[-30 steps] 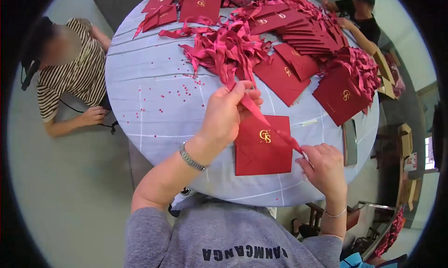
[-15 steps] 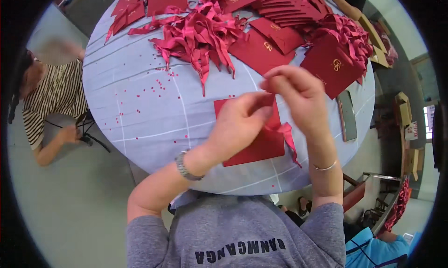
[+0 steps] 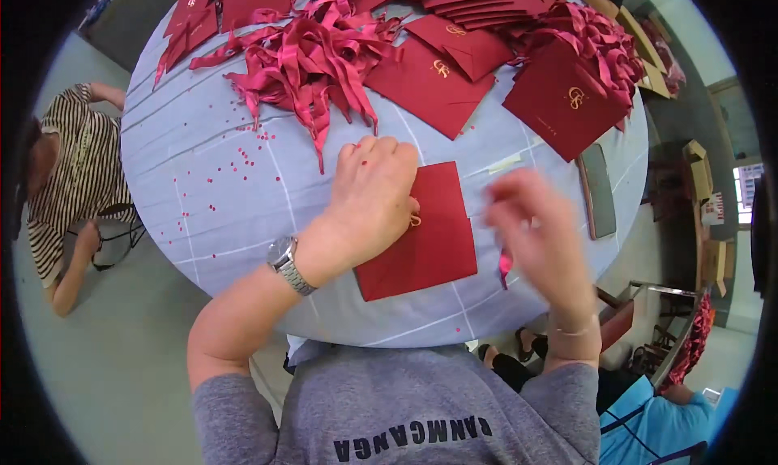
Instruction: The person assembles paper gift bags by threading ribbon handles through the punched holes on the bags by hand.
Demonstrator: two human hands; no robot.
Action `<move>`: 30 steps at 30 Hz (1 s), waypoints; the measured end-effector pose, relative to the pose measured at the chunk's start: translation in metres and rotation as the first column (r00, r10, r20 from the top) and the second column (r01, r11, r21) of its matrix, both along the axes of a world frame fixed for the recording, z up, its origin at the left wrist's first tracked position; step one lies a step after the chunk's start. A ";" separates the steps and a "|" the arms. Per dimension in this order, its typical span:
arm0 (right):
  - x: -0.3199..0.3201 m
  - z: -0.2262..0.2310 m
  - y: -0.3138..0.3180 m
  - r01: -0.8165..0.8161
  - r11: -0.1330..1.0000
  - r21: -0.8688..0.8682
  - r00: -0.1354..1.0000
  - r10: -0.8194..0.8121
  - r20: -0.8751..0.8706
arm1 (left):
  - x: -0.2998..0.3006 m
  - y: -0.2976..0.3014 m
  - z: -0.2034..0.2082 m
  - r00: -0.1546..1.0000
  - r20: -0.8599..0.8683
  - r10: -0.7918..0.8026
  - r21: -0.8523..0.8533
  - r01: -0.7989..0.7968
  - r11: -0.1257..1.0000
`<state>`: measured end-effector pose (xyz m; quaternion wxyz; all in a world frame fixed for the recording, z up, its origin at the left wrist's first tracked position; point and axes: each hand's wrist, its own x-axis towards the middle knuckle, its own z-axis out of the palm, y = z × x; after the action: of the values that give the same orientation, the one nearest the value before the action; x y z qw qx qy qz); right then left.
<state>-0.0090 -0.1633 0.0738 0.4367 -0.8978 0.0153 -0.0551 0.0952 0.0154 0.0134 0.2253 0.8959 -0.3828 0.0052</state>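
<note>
Under and beside the left hand point(image 3: 374, 188), a red bag point(image 3: 431, 250) lies on the bench point(image 3: 253, 246). That hand's fingers are bent, what they grip hidden; the right hand point(image 3: 536, 232), blurred, is half-curled beside a ribbon point(image 3: 506, 269), and I cannot tell whether it holds it.

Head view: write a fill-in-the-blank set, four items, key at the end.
The bag partly covered by the left hand is ____ in colour.
The blurred hand is the person's ____ one.
Of the two hands, the watch is nearer the ____ one.
The shirt at far left is patterned with ____.

Missing words: red; right; left; stripes.
</note>
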 end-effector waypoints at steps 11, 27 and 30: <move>0.006 -0.071 0.014 -0.029 0.998 -0.060 1.000 0.029 -0.003 | 0.031 -0.013 0.005 0.706 -0.700 -0.103 -0.081 0.065 0.995; 0.033 -0.069 0.016 0.201 0.972 0.125 0.971 -0.182 -0.152 | 0.028 -0.002 -0.018 0.444 -0.859 -0.254 -0.344 -0.133 0.930; 0.037 -0.067 0.015 0.135 0.991 -0.013 0.987 -0.135 -0.090 | 0.027 -0.001 -0.025 0.471 -0.846 -0.251 -0.350 -0.135 0.927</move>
<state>0.0282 -0.1481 0.0068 0.4278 -0.8977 0.0956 -0.0440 0.1218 0.0142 -0.0112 0.5535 0.6966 -0.2347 -0.3914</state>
